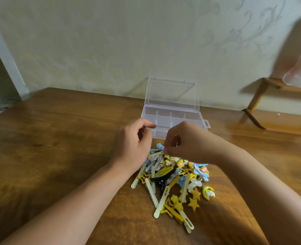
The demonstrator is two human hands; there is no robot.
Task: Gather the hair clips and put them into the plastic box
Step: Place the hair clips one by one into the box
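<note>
Hands: both reach out over the far end of the clip heap, close together, wrists apart
Left hand (133, 142): fingers curled inward, thumb and forefinger tips meeting near the box's front edge; whether anything is pinched between them I cannot tell
Right hand (185, 140): fingers curled downward, tips pinching at something small and pale on top of the heap; the piece itself is too small and blurred to name
Hair clips: heap of small plastic hair clips in yellow, pale blue, cream and black (172, 175), lying on the bench just beneath and nearer the person than both hands, spreading between the two forearms
Star clips: yellow star-shaped clips (194, 198) at the near right side of the heap, below the right forearm
Long clips: cream-coloured long flat clips (164, 198) fanning out at the near end of the heap, between the forearms
Box: clear plastic box with divider compartments (178, 115) just beyond the hands, its hinged lid standing upright against the wall; the left hand covers its front left corner; the compartments in view look bare
Bench: brown wood-grain bench (57, 138) carrying heap and box
Shelf: small wooden shelf stand (263, 103) well to the right of the right hand, on the bench by the wall
Wall: pale patterned wallpaper (110, 41) beyond the box
</note>
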